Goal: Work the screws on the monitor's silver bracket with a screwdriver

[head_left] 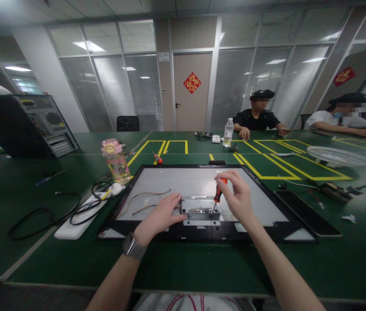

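Observation:
A monitor panel (254, 190) with a black frame lies face down on the green table. A small metal bracket (200, 211) sits on its silver back. My left hand (160, 216), with a watch on the wrist, lies flat on the panel with its fingers stretched out against the bracket's left edge. My right hand (236, 194) is closed round an orange-handled screwdriver (218, 193), held upright with its tip down on the bracket's right side. Thin wires (144, 199) trail across the panel to the left.
Left of the panel lie a white power strip (76, 218) with black cables and a pink-lidded bottle (116, 160). A computer case (37, 123) stands far left. A dark slab (307, 212) lies at the right. A fan grille (340, 155), a water bottle (228, 131) and two seated people are across the table.

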`<state>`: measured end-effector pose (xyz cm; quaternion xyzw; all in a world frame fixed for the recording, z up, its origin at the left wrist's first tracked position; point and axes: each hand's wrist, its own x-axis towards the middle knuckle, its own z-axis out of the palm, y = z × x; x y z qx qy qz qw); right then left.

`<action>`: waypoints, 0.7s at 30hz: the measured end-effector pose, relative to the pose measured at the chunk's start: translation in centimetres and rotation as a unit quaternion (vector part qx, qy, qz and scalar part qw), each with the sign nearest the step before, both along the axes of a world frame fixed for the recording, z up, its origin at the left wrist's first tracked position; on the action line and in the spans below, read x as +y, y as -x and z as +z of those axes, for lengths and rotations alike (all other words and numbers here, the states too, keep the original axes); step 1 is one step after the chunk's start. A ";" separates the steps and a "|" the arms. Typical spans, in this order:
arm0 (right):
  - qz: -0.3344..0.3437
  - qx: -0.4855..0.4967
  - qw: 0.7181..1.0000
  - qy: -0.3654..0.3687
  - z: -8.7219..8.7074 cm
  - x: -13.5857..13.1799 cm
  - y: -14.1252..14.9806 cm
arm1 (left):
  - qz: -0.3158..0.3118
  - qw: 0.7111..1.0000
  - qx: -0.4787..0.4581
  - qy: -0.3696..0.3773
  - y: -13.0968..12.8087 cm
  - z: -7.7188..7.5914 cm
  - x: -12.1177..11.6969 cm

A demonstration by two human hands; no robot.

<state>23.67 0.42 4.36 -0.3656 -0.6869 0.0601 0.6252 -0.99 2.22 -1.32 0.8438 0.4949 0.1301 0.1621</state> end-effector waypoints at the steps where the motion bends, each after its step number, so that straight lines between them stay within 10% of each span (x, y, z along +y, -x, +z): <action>1: 0.007 0.007 1.000 0.003 0.0 0.0 -0.1 | 0.000 1.000 -0.001 0.001 0.0 0.0 0.0; 21: 0.097 0.100 0.985 0.097 0.0 0.2 0.1 | 0.001 1.000 0.000 -0.002 0.0 0.0 0.0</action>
